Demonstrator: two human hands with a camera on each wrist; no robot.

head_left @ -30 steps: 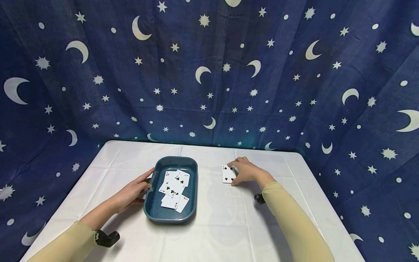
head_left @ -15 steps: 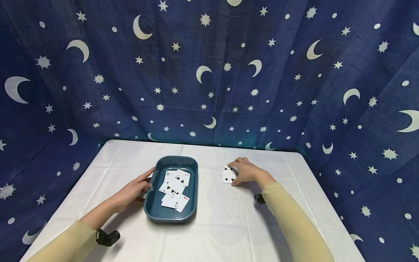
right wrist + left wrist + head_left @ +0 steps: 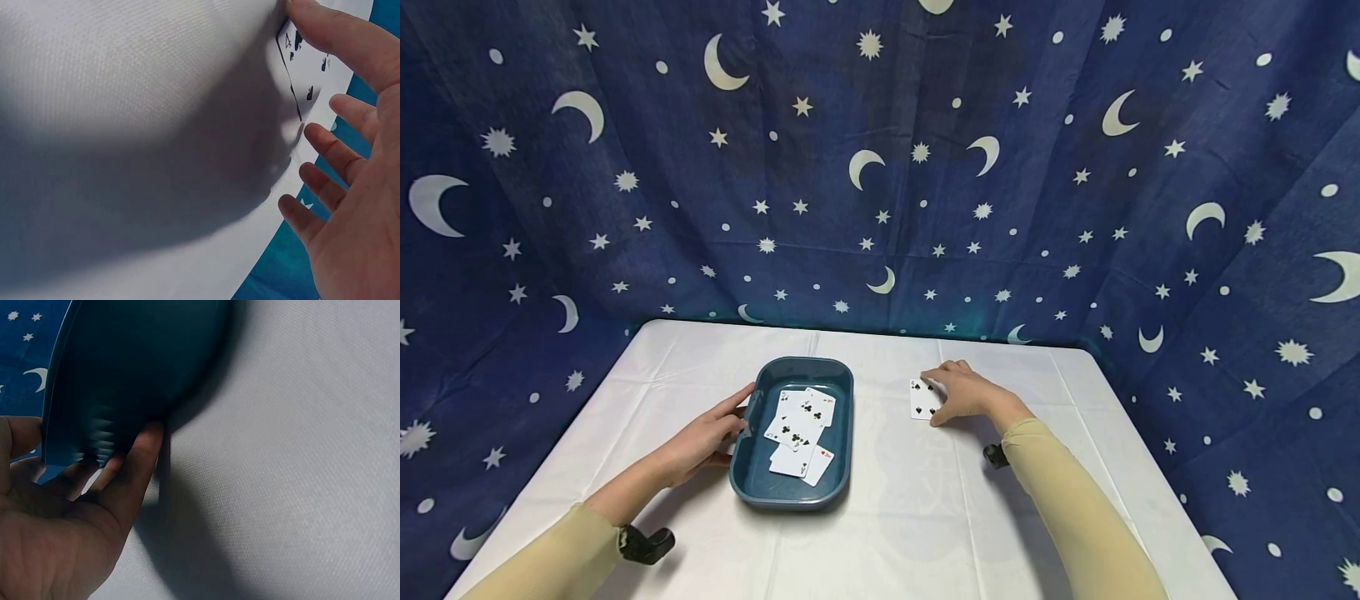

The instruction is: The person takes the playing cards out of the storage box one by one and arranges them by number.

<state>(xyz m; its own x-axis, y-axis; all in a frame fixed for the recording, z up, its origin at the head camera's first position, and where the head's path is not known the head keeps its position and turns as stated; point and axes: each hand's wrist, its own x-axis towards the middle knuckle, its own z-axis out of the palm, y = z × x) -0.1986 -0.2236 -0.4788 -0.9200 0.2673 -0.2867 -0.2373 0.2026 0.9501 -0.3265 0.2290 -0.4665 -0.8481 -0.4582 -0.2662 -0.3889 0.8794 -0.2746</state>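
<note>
On the white table lies a face-up playing card (image 3: 919,402) with black spade pips. My right hand (image 3: 966,393) spans it, thumb at its near edge and fingertips at its far edge. In the right wrist view the thumb (image 3: 337,34) reaches one end of the card (image 3: 315,62), with fingertips at the other. To the left stands a blue-green tray (image 3: 790,502) holding several face-up playing cards (image 3: 797,425). My left hand (image 3: 703,442) grips its left side. The left wrist view shows thumb at the rim, fingers against the ridged outer wall of the tray (image 3: 144,356).
White cloth covers the table (image 3: 880,533). Behind it and at both sides hangs a dark blue curtain (image 3: 820,167) with moons and stars. Each wrist carries a black strap-on device, such as the left one (image 3: 646,546).
</note>
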